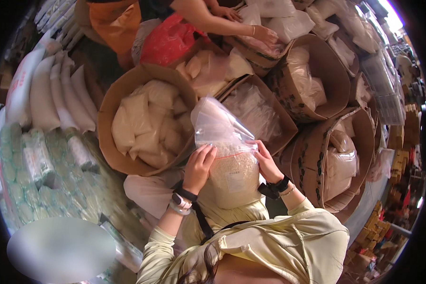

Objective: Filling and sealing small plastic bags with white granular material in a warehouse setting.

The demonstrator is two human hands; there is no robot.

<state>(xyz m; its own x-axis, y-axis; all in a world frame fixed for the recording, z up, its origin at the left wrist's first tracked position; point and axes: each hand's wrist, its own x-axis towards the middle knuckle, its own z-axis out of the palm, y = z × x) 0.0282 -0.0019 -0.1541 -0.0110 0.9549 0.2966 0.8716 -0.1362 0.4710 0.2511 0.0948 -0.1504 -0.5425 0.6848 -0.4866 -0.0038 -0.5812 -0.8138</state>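
Holding a clear plastic bag [232, 161] half full of pale grain, the left hand [199, 166] and right hand [266, 162] both pinch its sides. Beyond it, a round cardboard bin [110, 102] holds white filled bags [149, 118].

Clear plastic bag [229, 156], lower half full of pale grain, upright; empty top crumpled, tilted left.

Taking the clear bag of grain [232, 161] as the marker: the left hand [199, 168] sits on its left edge, the right hand [266, 163] on its right. Just left of the bag and beyond it, a round cardboard bin [113, 99] with filled bags inside. Right of the bag, another cardboard bin [317, 161], more bags in it. Far behind the bag, another person's hand [265, 34] rests in a box. Well left of the bag, stacked packets [38, 170].
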